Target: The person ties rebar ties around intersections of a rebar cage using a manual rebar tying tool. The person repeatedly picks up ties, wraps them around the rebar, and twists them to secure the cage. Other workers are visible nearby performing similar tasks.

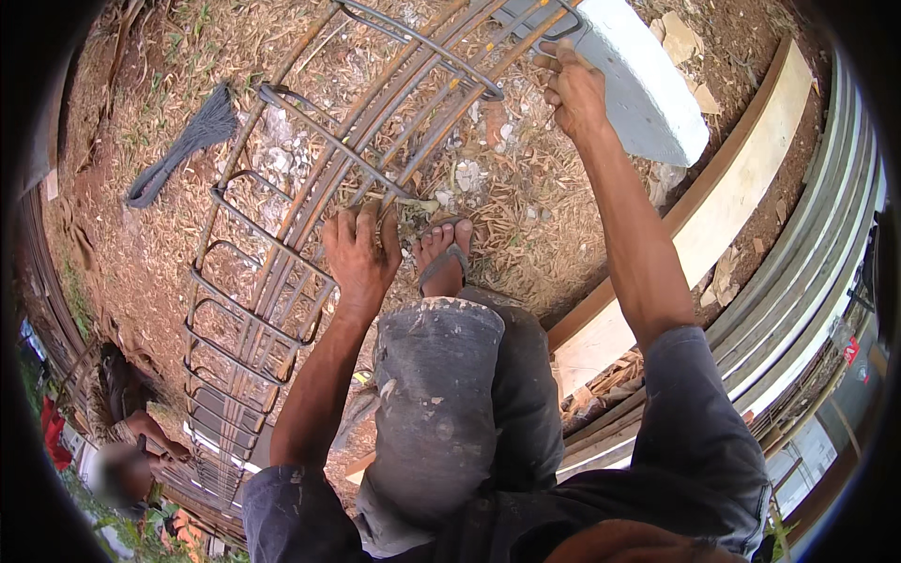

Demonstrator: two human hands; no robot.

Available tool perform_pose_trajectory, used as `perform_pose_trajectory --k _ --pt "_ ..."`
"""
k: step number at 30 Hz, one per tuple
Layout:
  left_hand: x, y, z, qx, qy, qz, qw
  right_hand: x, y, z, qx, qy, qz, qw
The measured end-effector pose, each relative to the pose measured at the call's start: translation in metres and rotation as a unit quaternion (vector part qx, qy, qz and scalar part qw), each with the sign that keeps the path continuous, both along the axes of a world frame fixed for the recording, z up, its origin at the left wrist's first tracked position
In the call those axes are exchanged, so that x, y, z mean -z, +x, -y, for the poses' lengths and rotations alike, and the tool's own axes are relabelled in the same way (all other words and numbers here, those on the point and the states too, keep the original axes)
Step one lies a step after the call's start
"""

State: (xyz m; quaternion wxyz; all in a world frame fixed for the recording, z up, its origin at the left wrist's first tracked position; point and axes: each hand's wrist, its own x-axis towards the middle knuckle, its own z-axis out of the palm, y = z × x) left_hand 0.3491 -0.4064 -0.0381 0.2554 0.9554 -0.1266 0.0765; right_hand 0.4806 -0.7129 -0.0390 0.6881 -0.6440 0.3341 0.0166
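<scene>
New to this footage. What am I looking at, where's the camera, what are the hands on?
This is one picture from a wide fisheye camera worn on a person's head, looking down, so straight edges bend near the rim. No machine is involved: two bare hands do the work, with the forearms coming in from below. The left hand grips the long bars of a steel rebar cage that lies across dry, leaf-strewn ground. The right hand holds the same cage further along, beside a white block. A sandalled foot stands by the cage. A bundle of dark tie wire lies on the ground to the left, wooden planks to the right. Another person crouches at the lower left edge.
</scene>
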Motion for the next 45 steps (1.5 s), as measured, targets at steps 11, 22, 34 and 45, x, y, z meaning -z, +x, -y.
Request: perform_pose_trajectory --k 11,22,34,45 --pt "0.009 -0.005 0.004 -0.017 0.006 0.013 1.000 0.000 0.048 -0.003 0.045 0.154 0.013 0.987" --pt "0.013 -0.003 0.017 -0.055 0.112 0.027 0.992 0.002 0.056 0.004 0.013 0.293 0.059 0.954" --pt "0.025 -0.021 0.025 -0.087 0.178 0.019 0.980 0.015 0.032 0.027 -0.051 0.245 0.069 0.966" --pt "0.031 -0.024 0.018 -0.080 0.115 0.115 0.983 0.008 0.024 0.020 -0.087 0.227 0.055 0.969"
